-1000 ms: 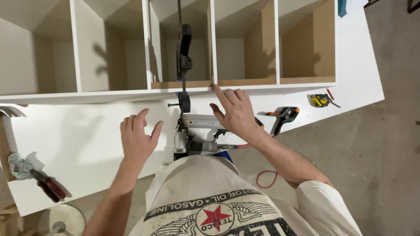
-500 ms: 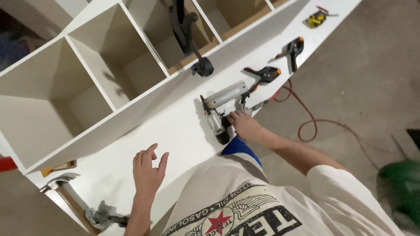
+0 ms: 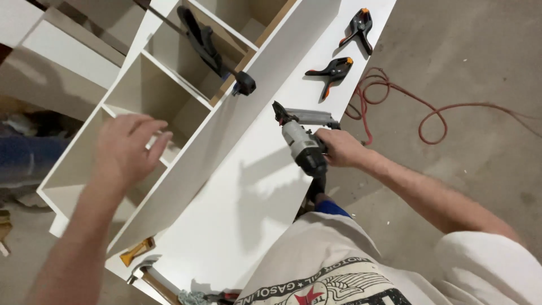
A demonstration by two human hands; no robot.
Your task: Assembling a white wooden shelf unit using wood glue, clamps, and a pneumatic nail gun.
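We see the right hand (image 3: 339, 148) wrapped around the grip of a grey nail gun (image 3: 302, 144), holding it lifted just above the white panel (image 3: 243, 197) with its dark nose pointing up and away from us toward the cabinet. A long metal magazine runs off to the right of the tool's nose, just above the fingers. The left hand (image 3: 127, 148) hangs in the air over the open compartments of the white cabinet (image 3: 147, 96), fingers loosely spread and holding nothing; it is blurred, so we cannot tell whether it brushes the cabinet's edge. The cabinet lies on its back, its dividers forming square cells, and a black bar clamp (image 3: 212, 48) rests across one of the upper cells, its foot at the front edge. Farther along the panel lie two black spring clamps with orange tips, one nearer clamp (image 3: 332, 72) and one farther clamp (image 3: 359, 27), well apart from the nail gun. A red hose (image 3: 418, 107) coils on the concrete floor (image 3: 480, 56) to the right of the panel. At the panel's near end we make out a hammer (image 3: 144, 270) by the corner.
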